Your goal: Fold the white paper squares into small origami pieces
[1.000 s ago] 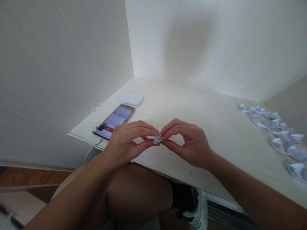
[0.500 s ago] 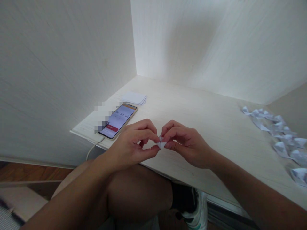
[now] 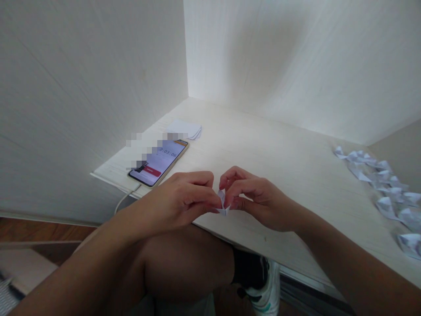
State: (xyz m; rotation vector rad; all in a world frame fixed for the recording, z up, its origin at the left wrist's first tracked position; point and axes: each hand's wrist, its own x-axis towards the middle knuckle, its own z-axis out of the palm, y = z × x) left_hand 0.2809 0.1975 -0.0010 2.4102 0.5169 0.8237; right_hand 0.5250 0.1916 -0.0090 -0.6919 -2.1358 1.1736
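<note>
Folded paper (image 3: 223, 211): pinched from both sides

Left hand (image 3: 182, 197) and right hand (image 3: 258, 199): fingers gripping it, over table (image 3: 263, 136) near front edge. Phone (image 3: 166, 160) left, paper stack (image 3: 184, 128) behind phone, folded pieces (image 3: 386, 207) far right.

Worktop (image 3: 279, 145), bounded by a left panel (image 3: 98, 79) and a far panel (image 3: 263, 57). Left side: paper sheets (image 3: 187, 129), with the phone (image 3: 167, 161) nearer and its cable (image 3: 126, 199) crossing the near edge. Near centre: folded paper (image 3: 222, 211) between the hands (image 3: 263, 199). Right side: folded pieces (image 3: 396, 192) ranged from far to near.
</note>
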